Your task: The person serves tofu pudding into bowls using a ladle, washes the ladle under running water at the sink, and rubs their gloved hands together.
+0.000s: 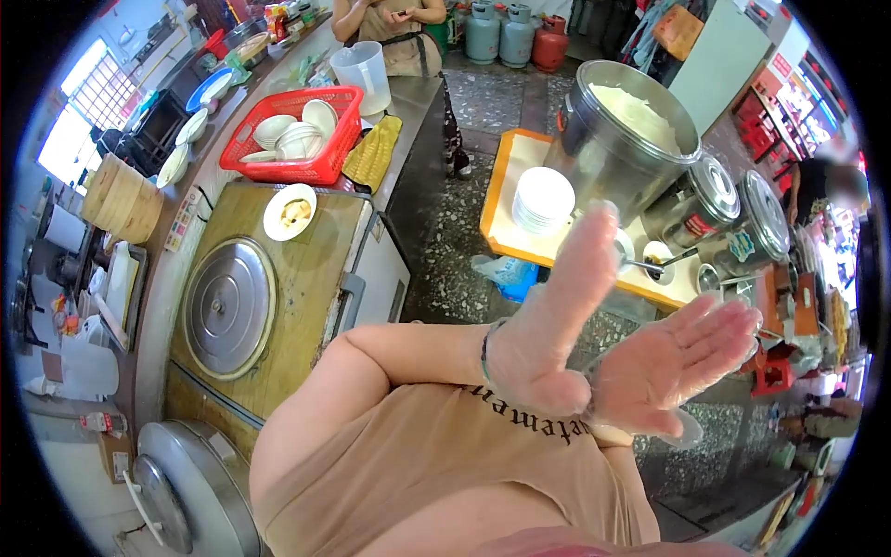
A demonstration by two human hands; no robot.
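My left hand [559,320], in a clear plastic glove, is raised with its fingers stretched out and holds nothing. Beside it my right hand [676,367], gloved too, shows its palm with the fingers apart and nothing in it. The two hands are close together at their bases. Beyond them stand a stack of white bowls [542,200] and a large metal pot [594,153] with something white inside. A small bowl with dark contents and a spoon [642,265] lie nearest the fingers on an orange-edged table [497,200].
To the left, a wooden-topped counter [306,288] holds a round metal lid [225,306], a bowl of pale pieces [290,212], and a red basket [348,139] of white dishes. A person [390,42] stands at the top. Lidded pots [691,200] stand right; gas cylinders [516,42] behind.
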